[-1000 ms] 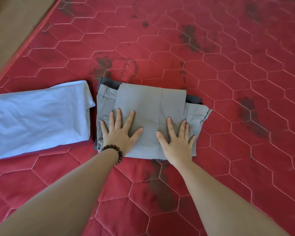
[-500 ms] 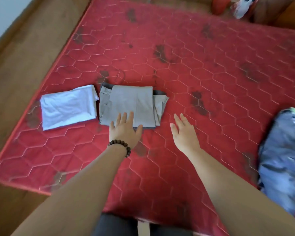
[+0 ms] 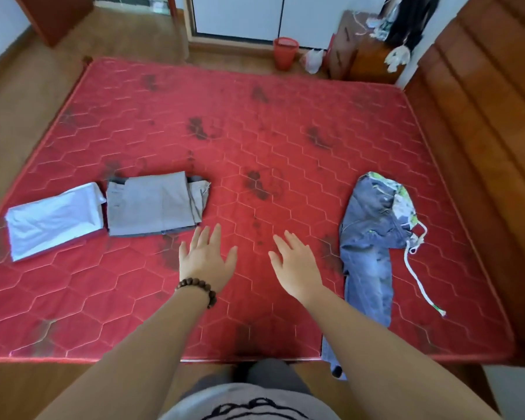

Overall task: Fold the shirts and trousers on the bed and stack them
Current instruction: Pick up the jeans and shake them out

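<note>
A: Bright or dim?
B: Bright, even daylight. Shadows on the red mattress [image 3: 285, 140] are faint, and nothing glares.
A: Sharp?
B: Slightly soft all over; the fingertips [image 3: 215, 230] smear a little. Wide-angle bending bows the mattress edges and the headboard [image 3: 482, 122].

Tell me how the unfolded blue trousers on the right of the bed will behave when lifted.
The blue trousers lie crumpled and creased, so they will probably hang floppy and need both hands. One leg trails over the mattress edge, so it may drag. The loose white cord beside them would likely dangle or snag.
</note>
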Available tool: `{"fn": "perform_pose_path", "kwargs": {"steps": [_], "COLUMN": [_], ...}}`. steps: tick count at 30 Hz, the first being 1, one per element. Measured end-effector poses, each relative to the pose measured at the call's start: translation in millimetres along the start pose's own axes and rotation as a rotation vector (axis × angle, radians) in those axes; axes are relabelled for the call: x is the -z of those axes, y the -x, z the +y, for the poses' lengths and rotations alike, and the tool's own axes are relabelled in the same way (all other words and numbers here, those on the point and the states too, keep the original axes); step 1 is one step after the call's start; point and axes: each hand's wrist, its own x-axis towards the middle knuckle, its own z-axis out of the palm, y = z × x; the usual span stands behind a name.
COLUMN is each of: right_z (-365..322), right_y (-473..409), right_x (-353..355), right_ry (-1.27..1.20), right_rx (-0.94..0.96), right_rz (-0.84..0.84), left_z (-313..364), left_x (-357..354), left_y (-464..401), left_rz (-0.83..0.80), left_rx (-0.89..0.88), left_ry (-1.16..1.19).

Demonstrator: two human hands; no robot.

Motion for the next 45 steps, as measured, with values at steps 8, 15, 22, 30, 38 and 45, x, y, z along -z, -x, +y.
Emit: {"fn": "perform_pose_path", "kwargs": {"steps": [8,15,22,30,38,45], "right_z": [54,111,184,340,469,555], "right_y": [66,129,123,45,-45,-124], "right_x": [26,45,74,118,131,93], "right_ry": [-0.035,-0.044,-0.072,-0.075,-0.070,-0.060], "right_rx": [-0.131,-0.207,-0.220,-0.177,-0.168,-0.251], "right_rz": [0.114,0.123,0.158,0.213,0.103,0.031], "left_z": [62,120,189,351,465,490], "left_x": [-4,-23,-54,-118,-193,-268], "left_y": [35,79,73,-4,-87,-181], "left_rz": [-0.019,-0.085,-0.101,-0.139,-0.213,-0.270], "left_rx": [-0.157,-0.227,-0.249,-0.279,-0.266,-0.294], "left_ry": [0.010,0.001,-0.033,-0.080,-0.182,-0.299]}}
